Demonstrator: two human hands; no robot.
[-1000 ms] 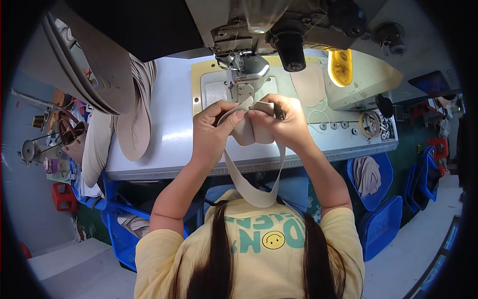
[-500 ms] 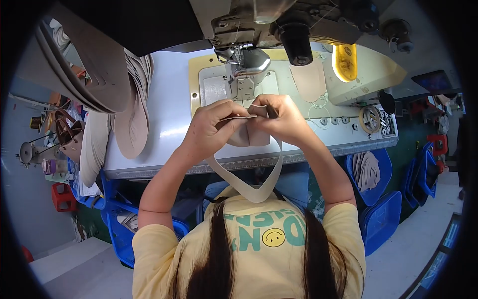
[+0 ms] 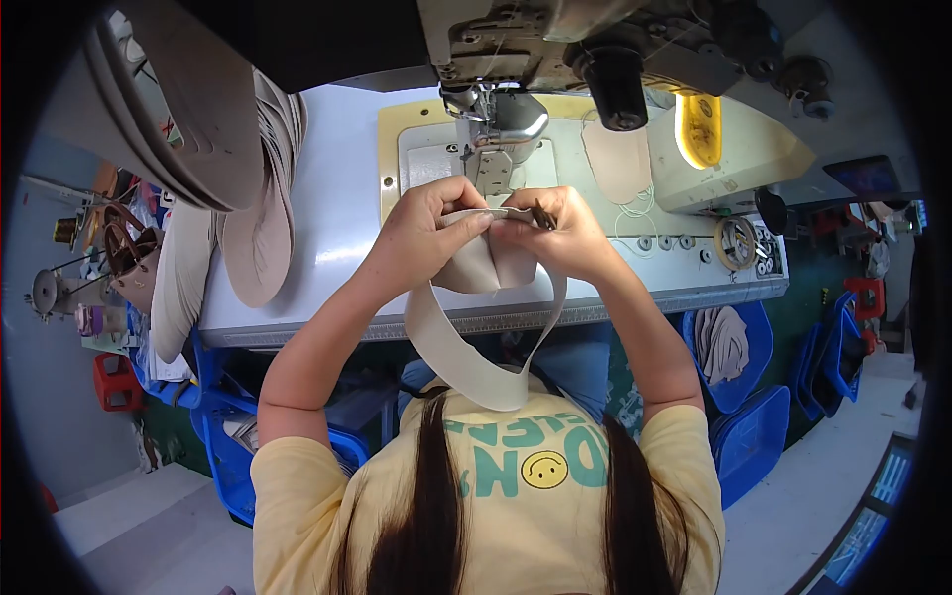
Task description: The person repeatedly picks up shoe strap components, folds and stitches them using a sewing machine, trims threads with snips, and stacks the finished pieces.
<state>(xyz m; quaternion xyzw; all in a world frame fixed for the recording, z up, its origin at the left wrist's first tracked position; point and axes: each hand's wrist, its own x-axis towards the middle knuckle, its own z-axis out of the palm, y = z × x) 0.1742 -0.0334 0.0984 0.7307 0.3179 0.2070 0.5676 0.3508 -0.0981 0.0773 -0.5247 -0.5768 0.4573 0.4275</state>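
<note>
My left hand (image 3: 426, 226) pinches the top edge of a beige fabric piece (image 3: 470, 260) between thumb and fingers. Close beside it, my right hand (image 3: 563, 236) grips the same edge, with the fingertips of both hands nearly meeting. A small dark object (image 3: 542, 217) pokes out from the right fingers; I cannot tell what it is. From the held piece a long beige strip (image 3: 458, 365) hangs in a loop over the table's front edge, in front of the shirt. Just beyond the hands stands the sewing machine's needle and presser area (image 3: 493, 171).
Stacked beige panels (image 3: 260, 243) hang at the left. On the machine bed lies another beige piece (image 3: 617, 164) beside loose thread. Bobbins (image 3: 665, 242) and a tape roll (image 3: 734, 241) sit at the right. Blue bins (image 3: 749, 441) stand below the table.
The held edge is turned and drawn straighter between my fingers. The hanging strip has swung from a pointed V into a wider, rounder loop. The view has shifted slightly.
</note>
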